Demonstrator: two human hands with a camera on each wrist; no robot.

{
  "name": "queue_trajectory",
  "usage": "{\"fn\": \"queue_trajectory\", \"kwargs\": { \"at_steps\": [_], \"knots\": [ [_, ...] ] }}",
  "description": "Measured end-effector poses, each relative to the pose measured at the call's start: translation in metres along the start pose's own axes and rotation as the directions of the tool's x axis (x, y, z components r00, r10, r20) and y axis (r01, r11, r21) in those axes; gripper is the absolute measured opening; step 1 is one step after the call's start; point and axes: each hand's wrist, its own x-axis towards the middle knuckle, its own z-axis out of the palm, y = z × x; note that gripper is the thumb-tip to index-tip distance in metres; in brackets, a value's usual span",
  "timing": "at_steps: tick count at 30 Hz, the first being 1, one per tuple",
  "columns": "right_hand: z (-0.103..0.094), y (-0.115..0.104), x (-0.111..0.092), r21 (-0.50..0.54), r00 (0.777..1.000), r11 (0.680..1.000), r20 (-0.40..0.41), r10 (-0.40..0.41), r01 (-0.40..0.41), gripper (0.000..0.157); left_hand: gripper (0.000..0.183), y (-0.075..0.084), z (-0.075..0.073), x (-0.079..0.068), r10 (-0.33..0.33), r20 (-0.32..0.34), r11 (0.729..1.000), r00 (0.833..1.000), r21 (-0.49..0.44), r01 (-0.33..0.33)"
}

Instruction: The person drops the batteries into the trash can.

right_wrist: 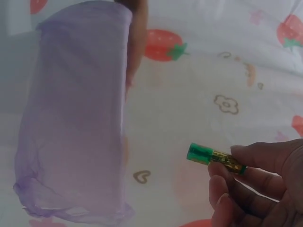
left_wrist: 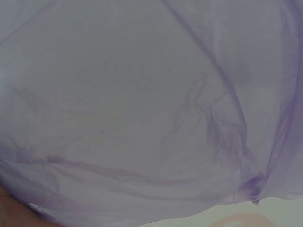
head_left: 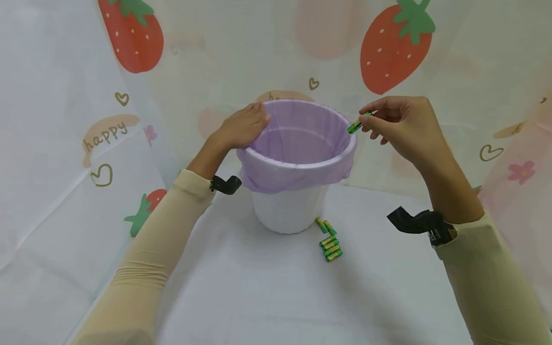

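Observation:
A white trash can (head_left: 286,208) stands upright, lined with a purple plastic bag (head_left: 297,177) folded over its rim. My left hand (head_left: 243,125) holds the can's left rim through the bag, the thumb at the inner side. Between thumb and fingertips, my right hand (head_left: 403,122) pinches a green and gold battery (right_wrist: 215,157); in the head view it is level with the right rim and overlaps the rim's edge. Several more green batteries (head_left: 331,248) lie on the white surface beside the can's base. Bag folds (left_wrist: 227,127) fill most of the left wrist view.
A white cloth (head_left: 267,282) covers the surface under the can. Behind it hangs a pale sheet (head_left: 241,52) printed with strawberries, hearts and lettering. A black wrist strap mount (head_left: 418,223) sits on the right forearm, another (head_left: 225,185) on the left.

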Motion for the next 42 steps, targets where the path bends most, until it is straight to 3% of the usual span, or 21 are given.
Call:
{"fn": "queue_trajectory", "kwargs": {
  "at_steps": [10, 24, 32, 42],
  "knots": [
    [0.011, 0.000, 0.039, 0.031, 0.998, 0.999, 0.060, 0.020, -0.022, 0.027, 0.067, 0.003, -0.004, -0.001, -0.006, 0.007, 1.000, 1.000, 0.011, 0.006],
    [0.045, 0.008, 0.077, -0.050, 0.980, 0.994, 0.169, 0.105, -0.098, 0.025, 0.067, 0.003, -0.004, 0.002, 0.004, 0.003, 1.000, 1.000, 0.026, -0.004],
    [0.061, 0.011, 0.085, -0.096, 0.961, 0.984, 0.219, 0.168, -0.150, 0.026, 0.067, 0.004, -0.004, 0.002, 0.004, 0.012, 0.999, 1.000, 0.050, -0.005],
    [0.074, 0.014, 0.087, -0.099, 0.949, 0.985, 0.269, 0.164, -0.142, 0.024, 0.067, 0.006, -0.006, 0.001, -0.003, 0.017, 0.999, 1.000, 0.050, 0.002]
  ]
}}
